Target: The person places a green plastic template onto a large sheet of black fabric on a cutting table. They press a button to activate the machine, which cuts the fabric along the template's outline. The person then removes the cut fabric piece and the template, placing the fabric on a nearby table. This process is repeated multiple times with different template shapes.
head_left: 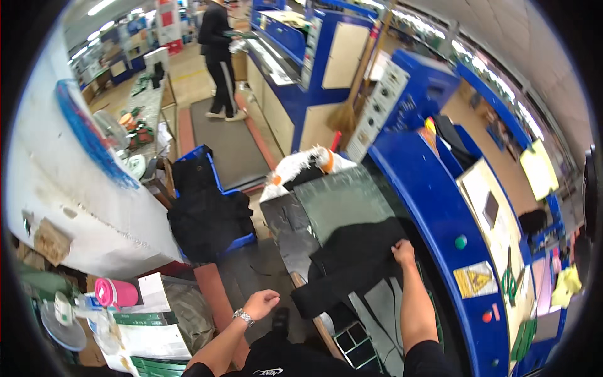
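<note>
A piece of black fabric [352,257] lies spread over the work surface in front of me, its lower left part reaching past the wooden edge. My right hand [404,251] is closed on the fabric's right edge, with the fingers pinched together. To the left, my left hand [260,304] is held in the air, apart from the fabric; its fingers curl loosely and nothing shows in them. A metal watch is on that wrist. Under and beyond the fabric is a dark green-grey board [342,198]. Grey strips [377,308] lie near my right forearm.
A blue machine body [433,213] curves along my right, with scissors [509,283] and a phone [490,209] on its ledge. A blue crate [242,240] heaped with black fabric stands left. A pink jug [116,293] sits lower left. Another person [217,56] stands farther off.
</note>
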### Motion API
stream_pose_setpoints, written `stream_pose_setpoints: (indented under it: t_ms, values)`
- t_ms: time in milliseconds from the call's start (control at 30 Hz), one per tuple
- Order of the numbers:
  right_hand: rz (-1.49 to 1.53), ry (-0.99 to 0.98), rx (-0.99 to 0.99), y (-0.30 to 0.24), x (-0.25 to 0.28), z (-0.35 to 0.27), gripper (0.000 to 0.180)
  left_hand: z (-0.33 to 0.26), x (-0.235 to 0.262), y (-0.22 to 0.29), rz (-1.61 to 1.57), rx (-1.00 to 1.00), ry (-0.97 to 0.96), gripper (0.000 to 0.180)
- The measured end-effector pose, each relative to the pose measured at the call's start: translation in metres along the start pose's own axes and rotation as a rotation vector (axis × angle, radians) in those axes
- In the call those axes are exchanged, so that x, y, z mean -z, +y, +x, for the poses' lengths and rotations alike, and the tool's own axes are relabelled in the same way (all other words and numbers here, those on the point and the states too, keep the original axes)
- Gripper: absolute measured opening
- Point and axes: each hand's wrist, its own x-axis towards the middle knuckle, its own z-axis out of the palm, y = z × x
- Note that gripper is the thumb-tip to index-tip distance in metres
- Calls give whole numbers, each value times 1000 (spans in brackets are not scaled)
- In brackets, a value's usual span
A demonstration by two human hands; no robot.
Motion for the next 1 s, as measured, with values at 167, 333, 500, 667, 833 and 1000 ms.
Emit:
stream_pose_setpoints:
  t_ms: [167,333,500,667,833,1000]
  values:
    - [75,69,69,1,17,-12,20,18,-10,67,-103,-166,114,25]
    - [515,-73,258,-66,109,-76,13,54,-34,122,-90,-473,-16,44]
    - [392,-117,472,-144,224,-171,17,75,-47,208,1,-831,-190,74]
    - [267,-24,727,-197,285,-236,16,71,-29,249,119,-950,-602,77]
    - [234,14,920,-205,311,-273,20,59,-37,236,65,-687,-939,49]
    - [228,69,1064,-211,340,-291,24,6,-43,235,76,-759,-845,48]
